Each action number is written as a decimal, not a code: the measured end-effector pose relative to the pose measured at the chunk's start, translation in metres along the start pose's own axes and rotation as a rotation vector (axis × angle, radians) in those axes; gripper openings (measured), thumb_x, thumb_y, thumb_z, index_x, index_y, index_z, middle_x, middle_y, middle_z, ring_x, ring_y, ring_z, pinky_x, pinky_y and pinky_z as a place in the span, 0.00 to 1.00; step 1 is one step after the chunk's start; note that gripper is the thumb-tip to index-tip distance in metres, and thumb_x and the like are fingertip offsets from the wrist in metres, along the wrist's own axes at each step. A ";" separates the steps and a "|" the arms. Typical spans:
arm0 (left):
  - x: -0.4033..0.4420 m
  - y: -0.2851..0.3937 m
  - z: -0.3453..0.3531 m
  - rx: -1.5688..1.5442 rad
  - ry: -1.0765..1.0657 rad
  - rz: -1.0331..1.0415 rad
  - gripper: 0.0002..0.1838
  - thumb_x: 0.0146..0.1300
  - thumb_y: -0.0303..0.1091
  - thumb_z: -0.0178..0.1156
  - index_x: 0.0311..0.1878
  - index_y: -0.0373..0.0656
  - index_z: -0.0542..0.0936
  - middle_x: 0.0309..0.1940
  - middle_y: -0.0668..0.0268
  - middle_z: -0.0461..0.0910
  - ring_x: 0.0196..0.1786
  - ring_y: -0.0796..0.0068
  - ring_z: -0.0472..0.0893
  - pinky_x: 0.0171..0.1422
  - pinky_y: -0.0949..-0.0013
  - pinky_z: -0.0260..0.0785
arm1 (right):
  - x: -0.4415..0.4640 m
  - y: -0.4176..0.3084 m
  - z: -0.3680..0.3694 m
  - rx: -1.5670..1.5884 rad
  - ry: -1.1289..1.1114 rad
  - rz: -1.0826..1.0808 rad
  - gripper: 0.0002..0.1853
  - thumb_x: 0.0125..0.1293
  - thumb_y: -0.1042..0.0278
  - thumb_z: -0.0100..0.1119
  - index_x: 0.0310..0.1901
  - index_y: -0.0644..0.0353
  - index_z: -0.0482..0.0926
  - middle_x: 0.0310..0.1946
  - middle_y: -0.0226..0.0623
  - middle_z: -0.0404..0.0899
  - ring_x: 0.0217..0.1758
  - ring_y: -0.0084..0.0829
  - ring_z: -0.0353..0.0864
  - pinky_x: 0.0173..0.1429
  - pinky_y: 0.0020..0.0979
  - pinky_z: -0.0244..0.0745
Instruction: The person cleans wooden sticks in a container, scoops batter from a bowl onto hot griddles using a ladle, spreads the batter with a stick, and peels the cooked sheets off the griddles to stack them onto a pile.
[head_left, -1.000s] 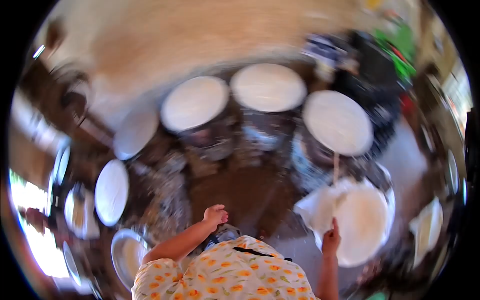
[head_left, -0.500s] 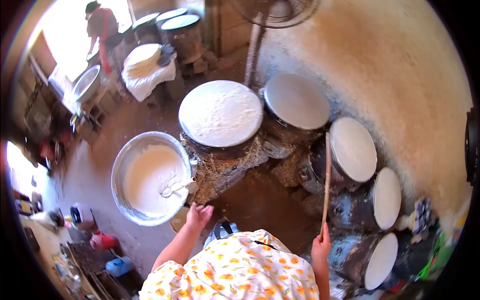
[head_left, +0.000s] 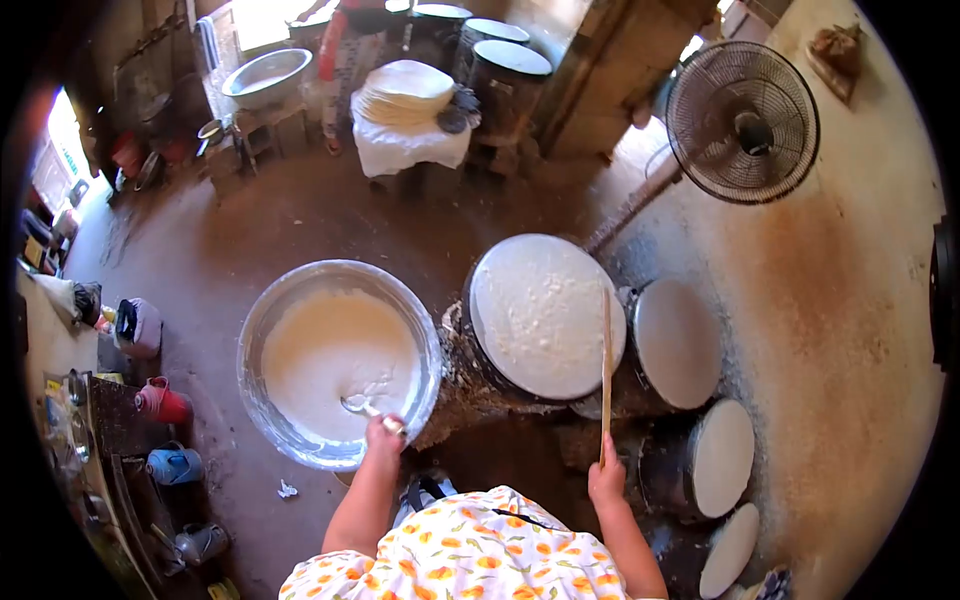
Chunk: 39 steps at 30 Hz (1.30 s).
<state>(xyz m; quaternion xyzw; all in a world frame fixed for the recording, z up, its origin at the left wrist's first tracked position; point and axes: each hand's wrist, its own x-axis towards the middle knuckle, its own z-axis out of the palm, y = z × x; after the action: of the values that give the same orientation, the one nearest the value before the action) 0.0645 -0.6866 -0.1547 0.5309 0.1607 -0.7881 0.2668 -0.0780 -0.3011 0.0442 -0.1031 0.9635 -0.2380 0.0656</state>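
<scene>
My left hand [head_left: 383,438] is closed round the white handle of a ladle [head_left: 354,404], whose bowl lies in pale batter [head_left: 335,340]. The batter fills much of a wide metal basin [head_left: 262,420] at my left front. In my right hand [head_left: 606,480] is a long thin wooden stick [head_left: 606,385], held by its lower end and pointing forward. Its far tip overlaps the right side of a large round griddle [head_left: 535,300], which is coated white with small lumps; whether it touches cannot be told.
More round griddles [head_left: 678,343] on drum-like stoves curve along the wall at right. A standing fan [head_left: 742,122] leans in behind them. Farther back are a stack of flatbreads [head_left: 405,92] on a white cloth and another person [head_left: 350,70]. Buckets and a red jug [head_left: 162,402] stand at left.
My left hand has gone from open beside the basin to gripping the ladle handle. The view has turned right, and the stick now overlaps the lumpy griddle.
</scene>
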 end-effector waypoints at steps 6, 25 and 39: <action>-0.069 0.055 -0.048 0.004 -0.022 -0.340 0.10 0.65 0.31 0.42 0.26 0.45 0.60 0.12 0.73 0.60 0.11 0.82 0.62 0.12 0.79 0.60 | -0.037 -0.021 -0.028 0.135 -0.038 0.098 0.32 0.53 0.82 0.46 0.63 0.58 0.68 0.58 0.49 0.73 0.61 0.43 0.74 0.59 0.33 0.71; 0.006 0.129 0.028 0.001 -0.636 -0.216 0.09 0.69 0.33 0.45 0.40 0.35 0.66 0.21 0.73 0.64 0.18 0.83 0.66 0.18 0.76 0.60 | -0.039 0.017 -0.038 0.225 0.122 -0.076 0.30 0.52 0.83 0.49 0.60 0.59 0.72 0.52 0.51 0.77 0.54 0.46 0.78 0.56 0.35 0.74; -0.328 0.126 0.052 0.407 -0.949 0.307 0.22 0.72 0.34 0.43 0.62 0.27 0.60 0.23 0.69 0.64 0.14 0.83 0.64 0.11 0.77 0.61 | 0.027 0.021 -0.032 0.311 0.171 -0.200 0.29 0.55 0.85 0.48 0.62 0.59 0.71 0.53 0.49 0.77 0.55 0.44 0.78 0.57 0.35 0.73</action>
<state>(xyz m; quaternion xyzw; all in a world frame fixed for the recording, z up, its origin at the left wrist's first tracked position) 0.1964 -0.7341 0.1714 0.1746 -0.2131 -0.9086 0.3138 -0.1137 -0.2749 0.0601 -0.1665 0.9021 -0.3974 -0.0254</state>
